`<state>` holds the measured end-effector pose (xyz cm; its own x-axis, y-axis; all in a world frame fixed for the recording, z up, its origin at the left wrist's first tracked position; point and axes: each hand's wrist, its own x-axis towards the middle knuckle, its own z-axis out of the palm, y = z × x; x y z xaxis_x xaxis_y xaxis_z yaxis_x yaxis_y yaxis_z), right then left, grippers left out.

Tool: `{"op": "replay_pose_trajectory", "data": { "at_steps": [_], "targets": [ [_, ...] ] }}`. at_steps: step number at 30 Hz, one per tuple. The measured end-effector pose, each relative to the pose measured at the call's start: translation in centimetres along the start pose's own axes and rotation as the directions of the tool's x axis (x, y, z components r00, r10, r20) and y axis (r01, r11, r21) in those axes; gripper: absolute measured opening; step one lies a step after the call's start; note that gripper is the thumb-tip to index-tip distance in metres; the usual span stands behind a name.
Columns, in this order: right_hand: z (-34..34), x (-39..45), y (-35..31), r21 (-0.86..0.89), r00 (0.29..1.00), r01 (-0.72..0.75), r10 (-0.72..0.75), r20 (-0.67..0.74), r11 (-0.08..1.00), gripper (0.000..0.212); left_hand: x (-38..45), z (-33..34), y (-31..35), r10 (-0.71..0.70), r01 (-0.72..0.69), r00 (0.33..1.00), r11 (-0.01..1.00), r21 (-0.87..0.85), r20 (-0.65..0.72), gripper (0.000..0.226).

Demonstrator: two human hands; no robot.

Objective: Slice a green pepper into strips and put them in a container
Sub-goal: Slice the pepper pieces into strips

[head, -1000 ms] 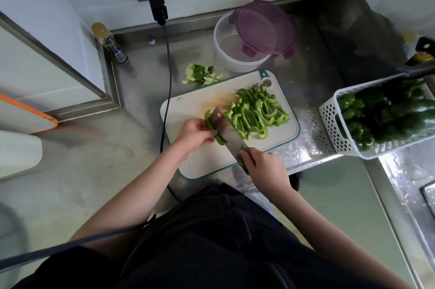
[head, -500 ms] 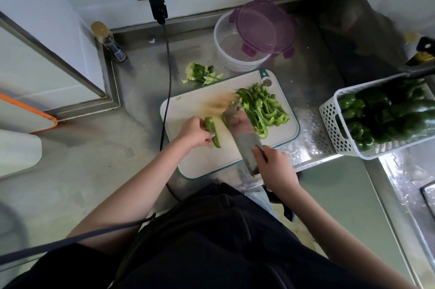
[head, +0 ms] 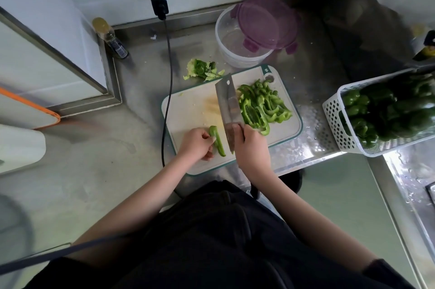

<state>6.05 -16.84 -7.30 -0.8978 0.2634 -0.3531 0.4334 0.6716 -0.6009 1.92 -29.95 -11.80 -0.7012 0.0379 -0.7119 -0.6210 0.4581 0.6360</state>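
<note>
Fingers (head: 207,141) of the left hand (head: 196,145) are pinching the last piece of green pepper (head: 217,140), curled onto its left edge; right hand (head: 250,147) is wrapping shut around the handle of the steel cleaver (head: 228,102), whose handle is hidden in the fist.

Largest first: white rectangular plastic cutting board with teal rim (head: 188,112) is lying on the steel counter, carrying everything being cut. Clear round plastic container (head: 229,39) is sitting just behind the board, its purple clip lid (head: 266,21) leaning on the rim, nothing green inside yet. Pile of cut green pepper strips (head: 263,105) is lying on the board's right half, blade beside it. The 1 uncut piece is resting between the 2 hands at the board's near edge.

Handling, judged: pepper flesh is looking light, crisp and stiff, skin glossy and likely slippery, so the piece is wanting pinning from above with fingertips tucked back from the blade. Strips are looking loose and curly, probably best scooped together rather than picked singly.
</note>
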Motion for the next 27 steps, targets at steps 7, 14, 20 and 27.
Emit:
{"op": "replay_pose_trajectory", "data": {
  "at_steps": [7,14,20,27],
  "targets": [
    [1.4,1.2,-0.7,0.064,0.999,0.029,-0.028,-0.018,0.998,0.038,-0.7,-0.6,0.1,0.082,-0.080,0.997,0.990,0.112,-0.006,0.018],
    [1.2,1.9,-0.2,0.081,0.995,0.095,-0.094,-0.015,0.992,0.042,-0.1,-2.2,-0.6,0.467,-0.420,0.880,0.850,0.317,-0.086,0.028],
    [2.5,2.3,-0.6,0.070,0.991,0.135,-0.134,-0.009,0.988,0.041,0.3,-2.1,-0.5,0.383,-0.360,0.919,0.911,0.199,-0.095,0.019],
    [3.0,3.5,-0.7,0.030,0.978,0.209,-0.209,0.018,0.978,0.031,0.2,-2.9,-1.1,0.356,-0.321,0.865,0.934,0.155,-0.353,0.016]
  ]
}}
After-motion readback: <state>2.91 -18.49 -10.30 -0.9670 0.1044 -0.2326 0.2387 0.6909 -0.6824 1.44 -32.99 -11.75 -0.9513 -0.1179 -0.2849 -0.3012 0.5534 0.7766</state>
